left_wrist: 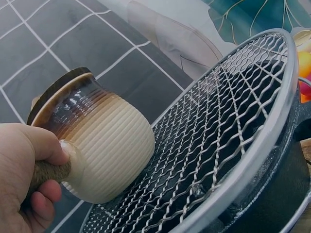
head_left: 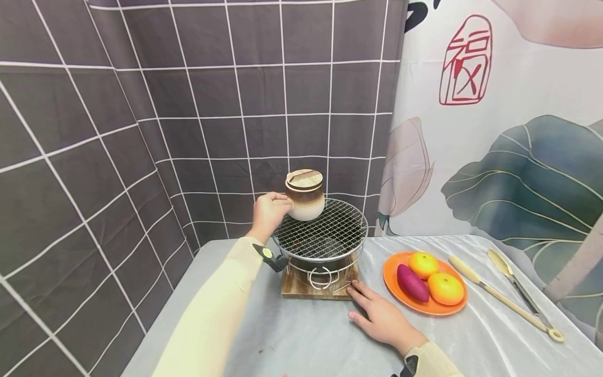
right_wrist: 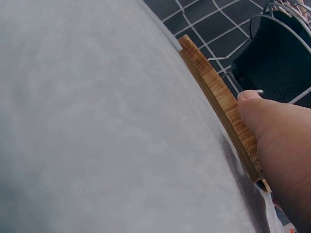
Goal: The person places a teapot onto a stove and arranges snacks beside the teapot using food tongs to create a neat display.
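Note:
My left hand (head_left: 269,213) grips the side handle (left_wrist: 48,172) of a small ribbed clay pot (head_left: 306,204), brown at the top and cream below. A wooden lid (head_left: 305,179) covers its mouth. The pot is over the back left of a round wire mesh grate (head_left: 330,235); whether its base touches the mesh I cannot tell. Under the grate, a dark round stove (right_wrist: 277,58) in a wire frame stands on a wooden board (head_left: 294,283). My right hand (head_left: 381,317) lies with extended fingers at the board's front right corner, fingertips touching it.
Right of the board, an orange plate (head_left: 435,310) bears two orange citrus fruits (head_left: 445,289) and a purple sweet potato (head_left: 412,283). Beyond it lie long tongs (head_left: 506,301) with beige tips. A grey tile-patterned curtain (head_left: 212,136) hangs behind the cloth-covered table (head_left: 301,335).

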### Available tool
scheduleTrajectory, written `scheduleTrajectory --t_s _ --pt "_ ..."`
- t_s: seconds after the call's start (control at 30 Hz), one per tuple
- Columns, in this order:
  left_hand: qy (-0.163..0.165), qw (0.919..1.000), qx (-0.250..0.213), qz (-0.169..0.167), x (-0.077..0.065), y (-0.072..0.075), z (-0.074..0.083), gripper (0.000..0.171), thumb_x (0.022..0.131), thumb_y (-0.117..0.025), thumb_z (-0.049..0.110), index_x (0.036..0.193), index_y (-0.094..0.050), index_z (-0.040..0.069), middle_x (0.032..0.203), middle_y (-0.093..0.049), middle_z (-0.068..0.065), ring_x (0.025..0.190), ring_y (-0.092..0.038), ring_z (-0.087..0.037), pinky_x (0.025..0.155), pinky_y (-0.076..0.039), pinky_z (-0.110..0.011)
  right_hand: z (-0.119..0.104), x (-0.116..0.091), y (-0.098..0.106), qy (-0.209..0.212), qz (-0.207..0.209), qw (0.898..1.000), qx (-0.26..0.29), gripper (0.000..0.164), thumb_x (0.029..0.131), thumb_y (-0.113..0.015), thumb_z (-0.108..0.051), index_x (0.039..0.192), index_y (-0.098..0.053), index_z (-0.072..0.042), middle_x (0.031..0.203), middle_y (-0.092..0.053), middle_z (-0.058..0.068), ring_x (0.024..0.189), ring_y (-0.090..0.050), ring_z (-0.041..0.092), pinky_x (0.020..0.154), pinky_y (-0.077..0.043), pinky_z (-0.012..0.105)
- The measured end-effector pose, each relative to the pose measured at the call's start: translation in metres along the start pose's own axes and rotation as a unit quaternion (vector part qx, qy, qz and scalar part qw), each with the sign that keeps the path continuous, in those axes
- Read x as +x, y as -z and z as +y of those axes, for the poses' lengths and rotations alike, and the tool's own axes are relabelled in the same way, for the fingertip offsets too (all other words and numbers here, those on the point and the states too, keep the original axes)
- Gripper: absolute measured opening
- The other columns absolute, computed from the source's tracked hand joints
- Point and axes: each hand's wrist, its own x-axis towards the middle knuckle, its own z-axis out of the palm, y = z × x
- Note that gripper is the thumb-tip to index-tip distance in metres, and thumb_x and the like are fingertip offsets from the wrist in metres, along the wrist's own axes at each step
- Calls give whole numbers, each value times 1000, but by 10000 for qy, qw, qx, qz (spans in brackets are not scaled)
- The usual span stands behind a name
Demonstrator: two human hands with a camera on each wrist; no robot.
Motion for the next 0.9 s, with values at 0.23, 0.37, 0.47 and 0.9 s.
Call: scheduleTrajectory --t_s 0.23,0.37,0.47,0.9 --pt "80 9997 134 -170 1 0 1 24 75 -80 17 98 -78 8 111 -75 -11 107 -69 -29 96 -51 -42 1 -1 0 -65 -16 10000 21 59 95 -67 -40 143 -57 -7 151 -50 14 137 -50 33 105 -45 49" --pt "101 9993 216 -291 1 1 3 25 76 -80 16 99 -77 7 111 -74 -13 104 -69 -30 94 -52 -42 2 -2 0 -86 -28 10000 19 59 96 -66 -41 144 -57 -8 152 -50 14 137 -50 33 106 -45 49" --pt "150 9989 269 -346 0 2 3 26 76 -80 16 100 -76 7 110 -75 -13 99 -69 -30 89 -54 -42 1 -2 -1 -46 -47 10000 18 59 96 -66 -41 144 -57 -7 152 -50 14 137 -49 33 105 -45 49" --pt "-9 9981 308 -525 0 5 3 29 79 -76 20 105 -71 8 106 -73 -13 95 -68 -29 88 -53 -41 1 -1 0 -78 -46 10000 41 59 96 -66 -40 144 -57 -7 151 -50 14 137 -50 33 106 -45 49"
